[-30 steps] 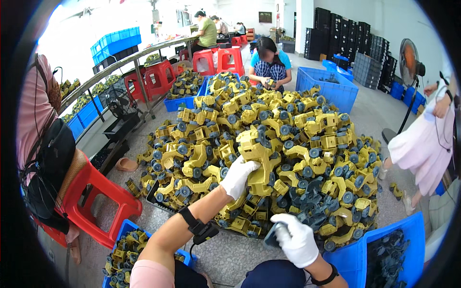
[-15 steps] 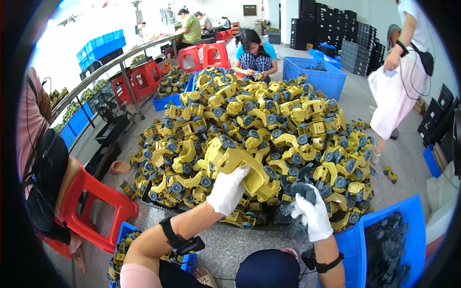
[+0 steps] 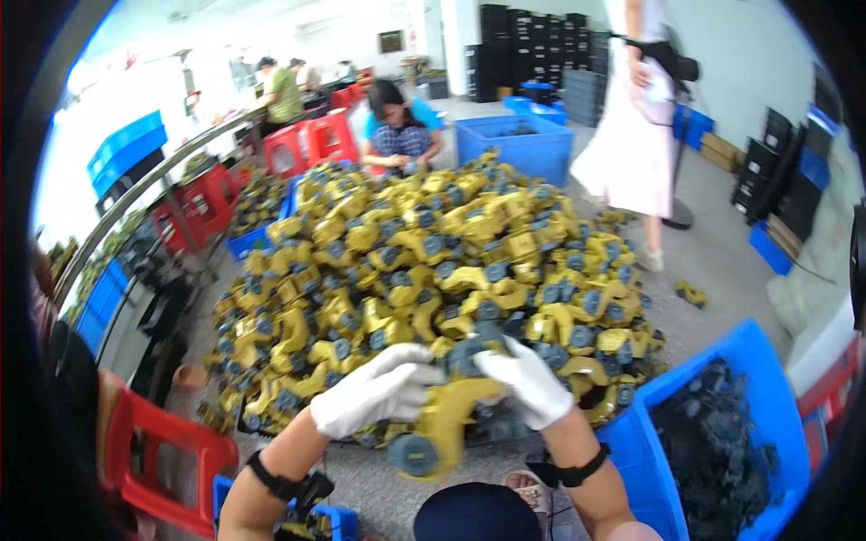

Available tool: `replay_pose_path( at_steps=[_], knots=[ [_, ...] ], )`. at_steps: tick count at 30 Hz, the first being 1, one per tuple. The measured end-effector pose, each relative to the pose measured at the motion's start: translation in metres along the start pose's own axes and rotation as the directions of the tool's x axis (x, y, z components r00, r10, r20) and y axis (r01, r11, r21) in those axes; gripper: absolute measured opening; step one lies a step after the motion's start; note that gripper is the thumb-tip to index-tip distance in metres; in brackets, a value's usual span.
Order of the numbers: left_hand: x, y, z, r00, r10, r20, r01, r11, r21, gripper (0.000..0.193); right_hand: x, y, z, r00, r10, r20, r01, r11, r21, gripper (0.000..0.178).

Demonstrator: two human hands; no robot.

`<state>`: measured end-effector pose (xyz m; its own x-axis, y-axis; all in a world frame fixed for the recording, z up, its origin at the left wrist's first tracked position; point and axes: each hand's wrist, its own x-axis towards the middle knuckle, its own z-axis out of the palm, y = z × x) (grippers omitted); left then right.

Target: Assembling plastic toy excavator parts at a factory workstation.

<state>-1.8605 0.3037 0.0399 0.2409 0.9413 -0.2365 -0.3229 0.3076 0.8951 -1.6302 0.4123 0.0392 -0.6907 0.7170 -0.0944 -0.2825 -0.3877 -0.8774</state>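
Note:
My left hand, in a white glove, holds a yellow toy truck body in front of the pile. A dark grey wheel sits at its lower end. My right hand, also gloved, is closed on a dark grey plastic part at the truck body's upper end. The part meets the body there; blur and fingers hide whether they are joined. Behind both hands rises a large pile of similar yellow toy trucks with grey wheels.
A blue bin of dark parts stands close on my right, a red stool on my left. Beyond the pile a person crouches beside another blue bin. Someone in a pink skirt stands at the far right.
My hands have come together, bringing the dark part against the truck body, whose wheeled end now points down. The view has swung right. The person in the pink skirt stands farther back.

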Motion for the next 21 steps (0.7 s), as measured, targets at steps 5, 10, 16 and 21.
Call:
replay_pose_path(
  at_steps=[5,10,16,21],
  knots=[
    [-0.009,0.0,0.045,0.985,-0.085,-0.149,0.128,0.943,0.307,0.068,0.017,0.014,0.028,0.963,-0.267,0.038,0.252,0.841,-0.48,0.067],
    [0.009,-0.018,0.03,0.991,0.066,-0.113,-0.043,0.98,0.195,0.068,0.005,0.009,0.008,0.92,-0.392,-0.028,0.37,0.889,-0.27,0.054],
    [0.01,-0.03,0.014,0.987,0.158,-0.009,-0.157,0.986,0.051,0.067,-0.027,0.01,0.009,0.909,-0.414,-0.049,0.377,0.867,-0.327,0.057],
    [0.008,-0.025,0.02,0.991,0.129,-0.033,-0.117,0.96,0.253,0.078,-0.042,0.022,0.022,0.906,-0.423,0.02,0.387,0.81,-0.441,0.066]
  ],
)
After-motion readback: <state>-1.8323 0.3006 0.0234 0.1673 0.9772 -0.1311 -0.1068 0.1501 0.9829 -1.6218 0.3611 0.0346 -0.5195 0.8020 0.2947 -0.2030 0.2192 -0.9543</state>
